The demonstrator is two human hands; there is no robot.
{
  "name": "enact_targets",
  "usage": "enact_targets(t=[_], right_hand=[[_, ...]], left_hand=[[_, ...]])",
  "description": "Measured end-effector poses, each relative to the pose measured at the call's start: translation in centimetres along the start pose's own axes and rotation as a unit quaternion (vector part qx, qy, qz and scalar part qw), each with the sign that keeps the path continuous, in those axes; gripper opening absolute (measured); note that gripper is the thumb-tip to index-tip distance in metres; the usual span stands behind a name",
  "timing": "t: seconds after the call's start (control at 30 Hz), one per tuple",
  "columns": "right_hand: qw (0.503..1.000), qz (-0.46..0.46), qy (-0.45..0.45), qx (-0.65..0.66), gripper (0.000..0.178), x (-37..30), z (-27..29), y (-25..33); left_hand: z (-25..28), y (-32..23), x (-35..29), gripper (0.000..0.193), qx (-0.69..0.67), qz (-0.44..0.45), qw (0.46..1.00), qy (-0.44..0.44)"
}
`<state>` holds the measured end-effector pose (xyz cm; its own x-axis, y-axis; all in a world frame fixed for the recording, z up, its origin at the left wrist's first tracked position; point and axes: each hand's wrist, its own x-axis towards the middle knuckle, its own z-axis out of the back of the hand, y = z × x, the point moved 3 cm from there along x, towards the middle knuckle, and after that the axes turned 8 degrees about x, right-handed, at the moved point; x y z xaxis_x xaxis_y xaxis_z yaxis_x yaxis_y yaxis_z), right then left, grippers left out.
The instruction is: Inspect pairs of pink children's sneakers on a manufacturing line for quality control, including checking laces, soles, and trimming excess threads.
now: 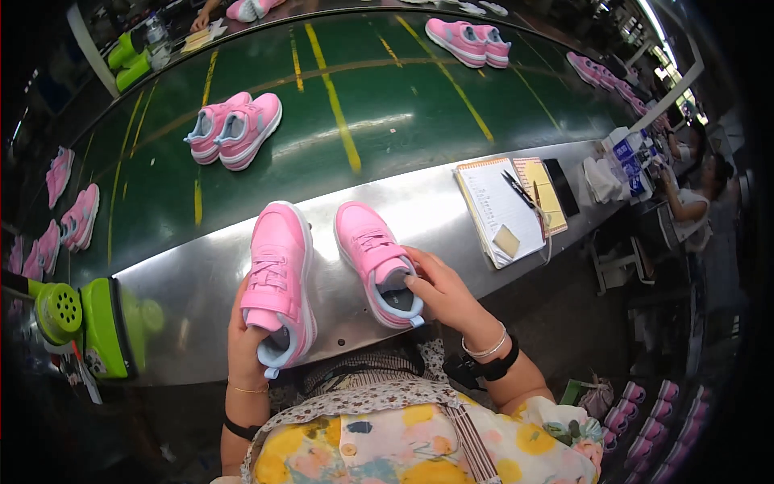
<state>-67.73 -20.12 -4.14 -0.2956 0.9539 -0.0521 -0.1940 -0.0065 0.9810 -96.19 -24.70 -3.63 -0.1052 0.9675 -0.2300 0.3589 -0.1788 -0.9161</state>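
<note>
Stainless steel bench edge (451,206) running alongside a green conveyor belt (387,89), so both shoes sit right at the person's belly where the hands can get at them without stretching. Left hand (246,343) is wrapped around the heel end of the pink strap-fastened sneaker with white sole (280,282), fingers curled shut on it, toe pointing away from the grip, probably so the back opening faces up toward the eyes. Right hand (443,294) has its fingertips tucked down into the collar of the second pink sneaker with laces and a grey lining (377,264), thumb on the outside, pinching the heel rim; looks like a way to feel or peek inside.

Beyond the grips, out on the belt, another pink pair (235,127) lies side by side. Off past the right hand sits a spiral notebook with a pen (500,208), within reach for jotting. Outward of the left hand there's a lime-green tool (89,323).
</note>
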Motion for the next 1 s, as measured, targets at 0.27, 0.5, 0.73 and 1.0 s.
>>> enact_targets(t=[0.27, 0.5, 0.73, 1.0], right_hand=[[0.941, 0.025, -0.276, -0.196, 0.024, -0.5, 17.9, -0.8], [0.854, -0.012, -0.376, -0.358, 0.018, 4.5, 32.0, -6.8], [0.861, -0.049, -0.252, -0.440, 0.016, 9.1, 36.2, -8.3], [0.845, -0.061, -0.083, -0.526, 0.014, 11.2, 38.1, -8.0]], left_hand=[[-0.7, 3.0, 1.1, 0.047, -0.047, 0.092, 0.995, -0.010], [1.1, 5.6, 2.7, 0.048, -0.105, 0.115, 0.988, -0.016], [0.3, 4.6, 2.7, 0.055, -0.072, 0.068, 0.995, -0.021], [0.8, 5.1, 3.0, 0.062, -0.096, 0.072, 0.992, -0.040]])
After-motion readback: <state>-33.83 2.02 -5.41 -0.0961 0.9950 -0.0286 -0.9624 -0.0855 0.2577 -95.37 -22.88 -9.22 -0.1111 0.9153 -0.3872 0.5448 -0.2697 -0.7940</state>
